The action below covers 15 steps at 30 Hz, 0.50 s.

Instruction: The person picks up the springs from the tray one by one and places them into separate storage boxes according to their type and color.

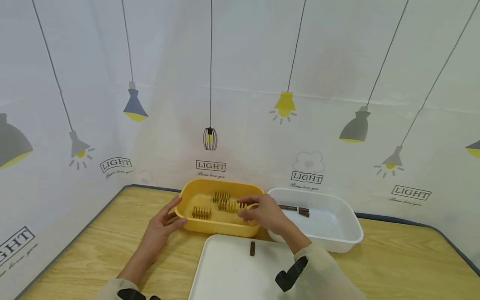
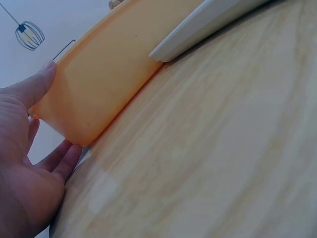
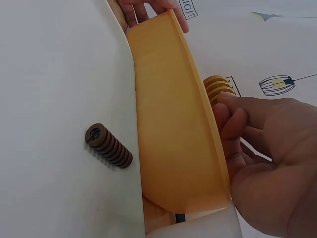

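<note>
My left hand (image 1: 159,229) holds the left end of a yellow plastic basin (image 1: 225,228), thumb at the front corner and fingers round the end. Inside the basin lie several yellow coil springs (image 1: 201,213), mostly on their sides. Over the basin's right part, my right hand (image 1: 264,211) pinches a yellow coil spring (image 3: 216,85) between thumb and fingers; those fingers partly hide it. In the head view it lines up end to end with another yellow spring (image 1: 223,205), and I cannot tell whether they touch.
A white tray (image 1: 228,266) in front bears one small brown coil spring (image 1: 252,248). To the right, a white basin (image 1: 337,243) contains several brown springs (image 1: 304,211). Everything stands on a wood-grain table (image 1: 101,233) against a lamp-printed wall covering (image 1: 247,137).
</note>
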Motion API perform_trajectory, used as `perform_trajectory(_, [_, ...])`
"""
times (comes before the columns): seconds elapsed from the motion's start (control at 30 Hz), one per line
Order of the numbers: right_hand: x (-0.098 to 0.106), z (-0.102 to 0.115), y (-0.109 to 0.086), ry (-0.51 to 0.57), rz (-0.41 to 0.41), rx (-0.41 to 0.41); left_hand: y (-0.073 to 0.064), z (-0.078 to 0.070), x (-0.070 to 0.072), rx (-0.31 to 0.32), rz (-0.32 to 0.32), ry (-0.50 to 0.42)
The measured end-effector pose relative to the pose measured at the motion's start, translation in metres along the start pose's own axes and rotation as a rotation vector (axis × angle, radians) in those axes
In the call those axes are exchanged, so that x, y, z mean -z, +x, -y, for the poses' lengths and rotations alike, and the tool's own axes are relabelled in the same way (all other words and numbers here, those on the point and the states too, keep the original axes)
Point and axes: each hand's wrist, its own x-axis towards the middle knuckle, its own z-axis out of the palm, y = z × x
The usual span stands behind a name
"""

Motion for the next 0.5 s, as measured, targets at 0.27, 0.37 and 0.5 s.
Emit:
perform_trajectory(0.27, [-0.005, 0.007, 0.011, 0.023, 0.018, -0.029, 0.0, 0.001, 0.002, 0.007, -0.014, 0.03])
perform_trajectory(0.37, [-0.006, 0.007, 0.015, 0.041, 0.017, -0.039, 0.0, 0.001, 0.002, 0.004, -0.013, 0.031])
perform_trajectory(0.5, [-0.01, 0.007, 0.021, 0.1, 0.021, -0.059, 0.0, 0.0, 0.001, 0.003, -0.01, 0.029])
